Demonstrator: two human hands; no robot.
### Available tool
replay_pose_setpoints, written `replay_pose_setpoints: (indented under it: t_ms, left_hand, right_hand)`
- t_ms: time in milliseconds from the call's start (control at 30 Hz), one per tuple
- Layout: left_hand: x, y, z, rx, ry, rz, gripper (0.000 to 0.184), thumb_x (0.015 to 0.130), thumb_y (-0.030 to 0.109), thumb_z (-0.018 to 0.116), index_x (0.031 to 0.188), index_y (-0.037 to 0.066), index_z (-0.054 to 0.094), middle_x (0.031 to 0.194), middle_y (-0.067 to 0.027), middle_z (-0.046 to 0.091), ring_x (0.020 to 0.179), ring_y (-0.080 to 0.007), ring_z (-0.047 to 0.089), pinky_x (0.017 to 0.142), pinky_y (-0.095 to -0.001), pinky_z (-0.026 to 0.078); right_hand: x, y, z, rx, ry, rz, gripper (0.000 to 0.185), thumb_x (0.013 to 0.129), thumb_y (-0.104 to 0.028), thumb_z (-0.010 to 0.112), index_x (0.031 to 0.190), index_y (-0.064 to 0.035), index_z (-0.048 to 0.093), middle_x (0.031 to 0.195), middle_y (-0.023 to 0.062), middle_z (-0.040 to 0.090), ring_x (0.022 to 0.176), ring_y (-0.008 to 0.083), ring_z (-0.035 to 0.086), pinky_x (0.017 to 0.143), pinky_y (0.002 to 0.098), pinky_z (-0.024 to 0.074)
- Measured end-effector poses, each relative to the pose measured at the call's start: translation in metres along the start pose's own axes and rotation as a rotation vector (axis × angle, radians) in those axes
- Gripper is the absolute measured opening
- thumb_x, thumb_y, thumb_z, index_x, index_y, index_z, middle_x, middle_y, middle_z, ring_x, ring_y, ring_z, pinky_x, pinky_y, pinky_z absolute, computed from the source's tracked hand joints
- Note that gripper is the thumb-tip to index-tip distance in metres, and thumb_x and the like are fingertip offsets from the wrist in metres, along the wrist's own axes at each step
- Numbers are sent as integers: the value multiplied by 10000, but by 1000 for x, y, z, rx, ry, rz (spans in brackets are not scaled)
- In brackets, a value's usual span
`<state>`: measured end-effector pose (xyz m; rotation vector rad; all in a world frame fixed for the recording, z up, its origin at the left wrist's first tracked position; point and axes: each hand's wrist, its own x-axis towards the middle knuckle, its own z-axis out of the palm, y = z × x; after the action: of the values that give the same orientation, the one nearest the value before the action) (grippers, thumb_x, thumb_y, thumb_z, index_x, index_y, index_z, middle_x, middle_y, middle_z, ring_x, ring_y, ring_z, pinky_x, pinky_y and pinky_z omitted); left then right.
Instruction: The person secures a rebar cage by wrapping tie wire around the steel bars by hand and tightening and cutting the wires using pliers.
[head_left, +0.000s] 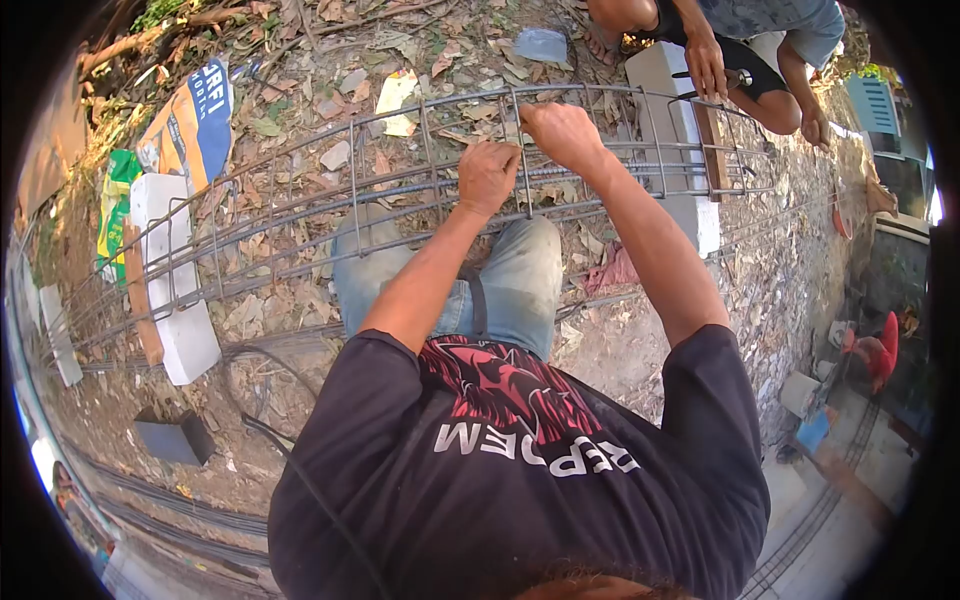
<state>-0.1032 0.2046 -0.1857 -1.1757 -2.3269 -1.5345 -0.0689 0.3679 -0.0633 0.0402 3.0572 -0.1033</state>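
A long rebar cage (pixel 353 170) of thin steel bars and rectangular stirrups lies across in front of my knees. My left hand (pixel 488 177) is closed at the middle of the cage, its fingertips pinched together beside a stirrup (pixel 529 190). Just right of it and slightly farther away, my right hand (pixel 565 135) is also closed, fingers curled at the same stirrup near the upper bar. Whatever is between the fingers of either hand is hidden or too small to name.
White blocks (pixel 190 340) (pixel 650 80) support the cage at both ends. At the upper right, another person's hand (pixel 708 65) holds a dark-handled tool near the cage. A mortar bag (pixel 195 130) and dry leaves lie beyond; a dark block (pixel 175 440) sits at left.
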Motion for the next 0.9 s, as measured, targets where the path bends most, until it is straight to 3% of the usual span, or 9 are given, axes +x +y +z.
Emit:
replay_pose_setpoints:
  t_ms: [100, 300, 433, 467, 567, 667, 733, 833, 900]
  left_hand:
    - [5, 5, -3, -39, -16, -33, 83, 845, 169, 796, 891, 105, 771, 886, -55, 770, 887, -282, 708, 793, -410, 499]
    - [7, 13, -2, 37, -21, -66, 108, 837, 179, 813, 880, 103, 751, 838, -74, 744, 820, -316, 675, 768, -448, 477]
    - [6, 7, -1, 19, -20, -42, 132, 836, 185, 818, 926, 107, 759, 858, -82, 744, 829, -322, 678, 776, -448, 486]
    - [6, 8, -3, 8, -21, -50, 135, 837, 186, 819, 933, 109, 765, 866, -80, 748, 837, -321, 682, 779, -445, 491]
    - [11, 12, -5, -16, -22, -52, 137, 841, 192, 818, 947, 112, 784, 892, -72, 759, 861, -317, 696, 789, -439, 507]
    - [8, 8, -3, -9, -72, -59, 121, 850, 194, 813, 936, 109, 803, 921, -63, 770, 884, -308, 709, 806, -437, 519]
    - [12, 11, 0, -16, -110, -147, 106, 855, 190, 807, 917, 104, 812, 937, -56, 775, 892, -299, 714, 824, -438, 524]
    - [11, 9, 2, -34, -79, -87, 112, 854, 189, 807, 913, 95, 818, 947, -66, 774, 907, -297, 714, 869, -456, 527]
    - [12, 11, 2, 45, -69, -26, 106, 843, 177, 806, 921, 108, 827, 1038, -50, 767, 1020, -280, 684, 922, -456, 516]
  right_hand:
    - [-2, 6, 17, -74, -71, 168, 92, 913, -117, 656, 956, -54, 707, 897, 162, 771, 835, 363, 769, 697, 468, 611]
    - [-33, -6, 25, -161, -275, 85, 138, 904, -132, 653, 947, -54, 758, 951, 177, 778, 878, 362, 774, 744, 463, 623]
    - [-17, 2, 7, 422, -117, 112, 228, 887, -187, 656, 895, 12, 767, 872, 231, 760, 854, 402, 754, 760, 497, 582]
    - [-17, 9, 15, 629, -56, 206, 263, 919, -193, 667, 852, 44, 758, 745, 180, 733, 719, 331, 726, 679, 450, 549]
    - [-22, 16, 52, 1054, -51, 573, 272, 952, -194, 687, 881, 60, 753, 685, 90, 671, 625, 224, 645, 616, 375, 509]
    - [-39, 2, 38, 1419, -92, 817, 271, 975, -182, 689, 926, 76, 756, 673, 30, 614, 608, 140, 564, 584, 332, 463]
    - [-65, -2, 11, 1197, -121, 710, 277, 968, -196, 694, 991, 73, 757, 685, 60, 628, 616, 157, 579, 600, 348, 476]
    - [-135, 6, -11, 716, -120, 563, 304, 954, -207, 694, 1101, 53, 750, 726, 144, 665, 658, 220, 635, 655, 399, 506]
    - [-180, -4, -31, 713, -248, 618, 312, 947, -208, 677, 1139, 29, 743, 797, 239, 699, 765, 342, 721, 728, 473, 545]
